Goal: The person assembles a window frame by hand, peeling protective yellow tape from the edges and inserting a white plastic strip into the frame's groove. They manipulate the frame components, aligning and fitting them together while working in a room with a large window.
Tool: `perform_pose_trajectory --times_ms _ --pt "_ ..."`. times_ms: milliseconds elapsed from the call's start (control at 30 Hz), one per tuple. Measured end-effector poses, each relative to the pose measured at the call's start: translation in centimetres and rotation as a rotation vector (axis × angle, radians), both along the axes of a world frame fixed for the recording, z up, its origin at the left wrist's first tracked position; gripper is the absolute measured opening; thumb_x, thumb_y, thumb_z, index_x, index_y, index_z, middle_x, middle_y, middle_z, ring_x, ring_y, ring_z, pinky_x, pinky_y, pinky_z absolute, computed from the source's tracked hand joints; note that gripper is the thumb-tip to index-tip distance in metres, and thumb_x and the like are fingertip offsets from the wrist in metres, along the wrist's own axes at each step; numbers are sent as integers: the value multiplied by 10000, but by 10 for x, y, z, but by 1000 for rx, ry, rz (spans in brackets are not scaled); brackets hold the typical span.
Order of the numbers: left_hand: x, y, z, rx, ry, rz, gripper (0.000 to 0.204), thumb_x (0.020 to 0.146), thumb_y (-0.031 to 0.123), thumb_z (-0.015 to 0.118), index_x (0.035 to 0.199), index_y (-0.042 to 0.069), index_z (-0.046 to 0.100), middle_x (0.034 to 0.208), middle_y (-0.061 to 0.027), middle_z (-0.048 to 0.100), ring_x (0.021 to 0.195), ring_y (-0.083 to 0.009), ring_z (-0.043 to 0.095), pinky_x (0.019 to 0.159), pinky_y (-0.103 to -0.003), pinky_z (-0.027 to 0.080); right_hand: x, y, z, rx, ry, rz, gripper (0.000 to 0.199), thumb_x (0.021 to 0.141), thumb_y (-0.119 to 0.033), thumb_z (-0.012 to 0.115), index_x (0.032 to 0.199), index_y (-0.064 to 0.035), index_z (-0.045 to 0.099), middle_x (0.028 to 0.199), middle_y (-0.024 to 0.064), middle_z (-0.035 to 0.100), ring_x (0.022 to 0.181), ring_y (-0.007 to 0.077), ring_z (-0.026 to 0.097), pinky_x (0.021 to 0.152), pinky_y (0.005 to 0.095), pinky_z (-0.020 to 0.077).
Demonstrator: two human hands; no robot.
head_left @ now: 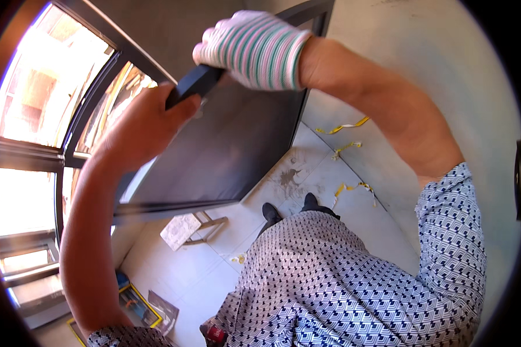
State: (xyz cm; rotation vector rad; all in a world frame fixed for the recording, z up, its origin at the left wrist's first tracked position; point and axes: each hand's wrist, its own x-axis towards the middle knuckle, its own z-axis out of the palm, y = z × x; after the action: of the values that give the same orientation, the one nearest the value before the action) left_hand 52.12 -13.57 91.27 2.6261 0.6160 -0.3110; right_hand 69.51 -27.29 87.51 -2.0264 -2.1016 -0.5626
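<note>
My left hand [150, 118] is bare and raised at the upper left, closed round one end of a short dark rectangular bar [195, 82], its thumb along the near side. My right hand [252, 52], in a white knit glove with green and pink stripes, reaches across from the right and is closed at the bar's other end. The gloved fingertips are partly hidden. Behind and below both hands stands a large dark framed panel [231, 144]. Whether the bar is joined to the panel, I cannot tell.
Dark-framed windows [63, 153] let in bright light at the left. A small stool [182, 231] stands below the panel. Yellow strips [347, 150] lie by the pale wall at the right. A dark smudge [289, 176] marks the tiles; a yellow-edged picture [139, 306] lies lower left.
</note>
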Motion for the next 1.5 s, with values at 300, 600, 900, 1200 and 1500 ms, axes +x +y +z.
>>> perform_pose_trajectory --times_ms 300,600,900,1200,1500 --pt "11 -13 -7 -161 13 8 345 986 343 593 881 14 594 658 -26 511 590 -126 462 568 -342 395 10 -15 -38 235 -4 -100 329 779 -309 787 1005 -96 677 958 80 678 975 270 665 871 415 527" --pt "22 -11 -12 -428 -99 21 513 963 247 609 1412 39 474 886 -108 648 763 -147 612 694 -312 487 -23 -41 -81 690 500 -394 585 825 -183 784 1301 14 508 1164 188 604 1042 339 610 917 417 519" --pt "11 2 -21 -785 -251 97 580 923 248 680 1439 85 472 972 -128 660 902 -196 679 850 -331 553 -32 -12 -76 643 1189 -435 562 920 -347 701 1242 74 512 1027 182 640 870 254 640 809 388 559" --pt "8 -5 -20 -706 -254 110 611 899 223 654 1446 46 450 996 -143 658 903 -189 659 816 -337 534 -24 -1 -66 595 1272 -512 627 926 -459 673 1215 78 527 1000 150 629 843 226 624 805 367 552" --pt "49 -17 -41 -713 -232 105 621 894 223 665 1429 -26 472 964 -123 683 794 -136 669 699 -284 537 17 2 -63 344 1228 -818 726 887 -598 623 1157 74 571 1100 252 653 1035 356 667 927 425 531"
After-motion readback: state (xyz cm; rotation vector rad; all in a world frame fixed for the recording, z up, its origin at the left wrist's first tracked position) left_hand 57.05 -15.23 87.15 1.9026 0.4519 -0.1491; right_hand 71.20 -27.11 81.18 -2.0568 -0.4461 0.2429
